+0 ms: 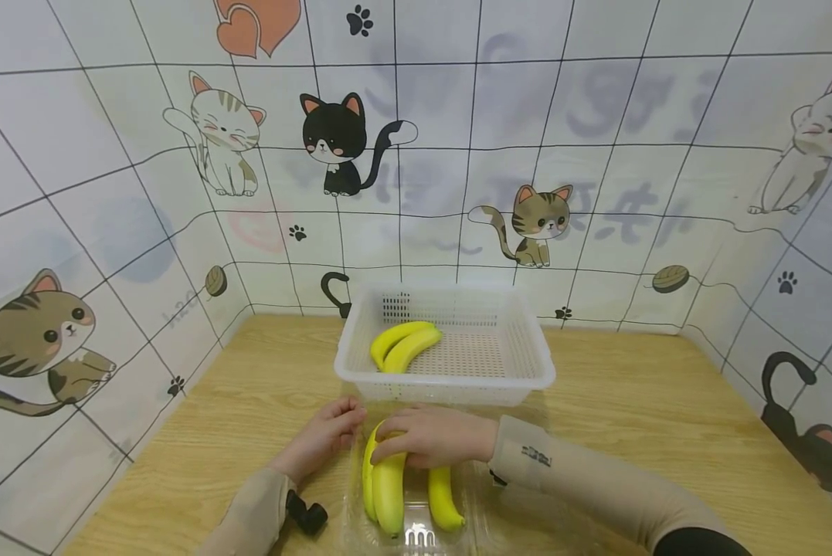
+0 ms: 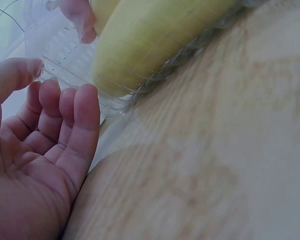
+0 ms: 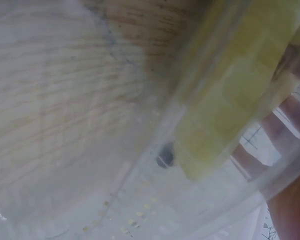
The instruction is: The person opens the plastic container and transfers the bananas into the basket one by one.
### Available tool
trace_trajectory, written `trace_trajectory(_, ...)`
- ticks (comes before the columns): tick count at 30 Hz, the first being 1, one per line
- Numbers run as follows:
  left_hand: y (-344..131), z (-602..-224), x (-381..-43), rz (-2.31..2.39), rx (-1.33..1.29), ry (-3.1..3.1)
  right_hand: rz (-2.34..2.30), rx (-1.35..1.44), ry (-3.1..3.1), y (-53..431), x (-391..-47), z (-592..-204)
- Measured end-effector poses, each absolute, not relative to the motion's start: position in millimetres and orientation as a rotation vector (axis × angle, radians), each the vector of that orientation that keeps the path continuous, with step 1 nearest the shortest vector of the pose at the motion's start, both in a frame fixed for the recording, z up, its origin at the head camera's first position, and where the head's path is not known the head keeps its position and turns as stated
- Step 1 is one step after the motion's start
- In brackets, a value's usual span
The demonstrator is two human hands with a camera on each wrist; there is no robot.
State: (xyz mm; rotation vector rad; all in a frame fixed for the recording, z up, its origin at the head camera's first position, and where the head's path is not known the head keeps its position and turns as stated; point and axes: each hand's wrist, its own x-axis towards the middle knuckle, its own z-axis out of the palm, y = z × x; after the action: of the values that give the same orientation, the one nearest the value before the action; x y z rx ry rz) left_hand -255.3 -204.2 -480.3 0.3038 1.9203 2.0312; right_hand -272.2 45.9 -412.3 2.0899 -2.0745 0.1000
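Gripping the far part of two curved yellow bananas (image 1: 388, 494), the right hand (image 1: 435, 436) appears busy placing or taking that pair; which, I cannot tell. They lie left in the clear plastic container (image 1: 417, 533) on the wood-grain worktop (image 1: 638, 401), a single yellow banana (image 1: 443, 502) to their right. The left hand (image 1: 324, 439) curls at the container's far left corner; whether it pinches the rim is unclear. Next probably calls for steadying that light container while the right hand shifts or releases the pair.
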Motion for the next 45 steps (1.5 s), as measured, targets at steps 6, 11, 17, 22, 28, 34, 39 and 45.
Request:
trace_trajectory(6, -204, -478, -256, 2.034, 0.300, 1.907, 0.137, 2.110, -2.041, 45, -275, -412)
trace_trajectory(11, -204, -479, -256, 2.029, 0.285, 1.911, 0.165, 2.103, -2.020, 45, -277, -411)
trace_trajectory(17, -205, -481, -256, 2.027, 0.297, 1.913, 0.164, 2.078, -2.009, 47, -277, -408)
trace_trajectory(22, -204, -481, -256, 2.034, 0.301, 1.913, 0.179, 2.074, -2.023, 49, -277, -405)
trace_trajectory(28, -203, -480, -256, 2.025, 0.297, 1.923, 0.190, 2.070, -2.029, 51, -276, -400)
trace_trajectory(34, -202, -478, -255, 2.016, 0.329, 1.929, 0.164, 2.043, -2.030, 53, -275, -396)
trace_trajectory(39, -202, -478, -255, 2.026, 0.354, 1.914, 0.142, 2.025, -2.027, 53, -274, -391)
trace_trajectory(45, -203, -479, -255, 2.041, 0.367, 1.902, 0.132, 2.013, -2.052, 54, -272, -383)
